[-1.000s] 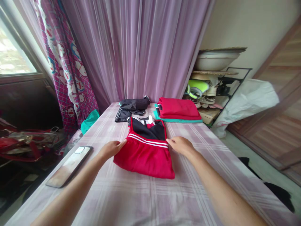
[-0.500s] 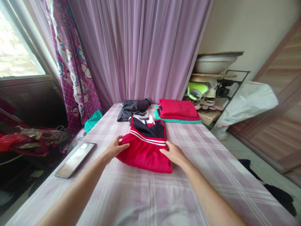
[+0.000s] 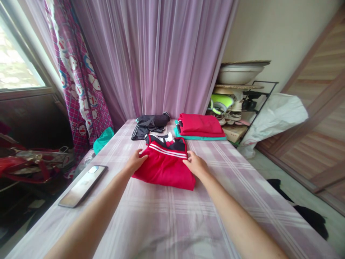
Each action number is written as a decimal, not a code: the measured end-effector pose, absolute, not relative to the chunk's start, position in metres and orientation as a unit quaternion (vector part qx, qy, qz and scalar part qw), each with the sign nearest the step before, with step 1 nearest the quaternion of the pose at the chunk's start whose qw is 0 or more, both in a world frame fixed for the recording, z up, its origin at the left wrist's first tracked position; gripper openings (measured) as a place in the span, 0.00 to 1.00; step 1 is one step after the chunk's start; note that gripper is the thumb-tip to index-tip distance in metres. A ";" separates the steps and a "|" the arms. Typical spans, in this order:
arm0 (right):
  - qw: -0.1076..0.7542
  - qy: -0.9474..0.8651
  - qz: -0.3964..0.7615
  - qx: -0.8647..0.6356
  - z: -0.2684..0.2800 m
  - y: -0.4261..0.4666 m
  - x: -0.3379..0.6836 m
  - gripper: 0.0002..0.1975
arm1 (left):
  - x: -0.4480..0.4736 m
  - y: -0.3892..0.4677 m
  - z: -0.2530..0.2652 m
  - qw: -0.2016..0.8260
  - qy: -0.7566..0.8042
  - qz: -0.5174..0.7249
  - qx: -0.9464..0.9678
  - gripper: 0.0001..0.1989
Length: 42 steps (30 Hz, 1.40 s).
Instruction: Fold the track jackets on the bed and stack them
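Observation:
A red and black garment (image 3: 164,169) lies partly folded on the checked cloth, with white stripes across its folded band and a black and white part showing beyond it. At its left edge, my left hand (image 3: 137,160) pinches the red fabric between thumb and fingers. My right hand (image 3: 196,164) grips the opposite edge near the end of the stripes. Some fingertips are hidden under the fabric. Just past the garment lie folded black clothes (image 3: 151,124) to the left, and a folded red garment (image 3: 201,124) on a teal one (image 3: 215,138) to the right.
The checked cloth (image 3: 161,223) covers the table or bed. A phone (image 3: 83,186) lies near its left edge. Purple curtains (image 3: 156,57) hang behind. A rack with shoes (image 3: 234,115) and a basin (image 3: 239,73) stands at right, beside a white bag (image 3: 277,115).
Both hands have moved the striped red band farther away from me, covering more of the black part. The view has shifted slightly; the other clothes stay put.

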State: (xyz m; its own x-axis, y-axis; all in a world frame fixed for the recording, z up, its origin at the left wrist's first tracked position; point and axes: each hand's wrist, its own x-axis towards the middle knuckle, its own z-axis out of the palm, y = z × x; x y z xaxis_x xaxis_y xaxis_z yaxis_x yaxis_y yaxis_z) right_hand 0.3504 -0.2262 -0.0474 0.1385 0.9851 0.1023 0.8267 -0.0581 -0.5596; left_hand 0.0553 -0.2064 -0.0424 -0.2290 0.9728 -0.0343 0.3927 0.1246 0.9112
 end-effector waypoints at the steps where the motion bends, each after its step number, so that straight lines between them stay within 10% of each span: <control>1: 0.235 -0.635 0.158 -0.719 -0.054 -0.226 0.351 0.21 | 0.051 -0.207 -0.048 0.332 0.692 0.377 0.519 0.28; 14: 0.236 -0.694 0.223 -0.642 -0.077 -0.302 0.363 0.26 | 0.036 -0.258 -0.054 0.174 0.732 0.140 0.644 0.15; 26: 0.155 -0.655 0.482 -0.561 -0.056 -0.286 0.402 0.15 | 0.019 -0.263 -0.026 0.438 0.677 0.133 0.576 0.27; 42: 0.234 -0.632 0.227 -0.703 -0.068 -0.069 0.381 0.13 | 0.028 -0.083 -0.048 0.440 0.689 0.274 0.506 0.23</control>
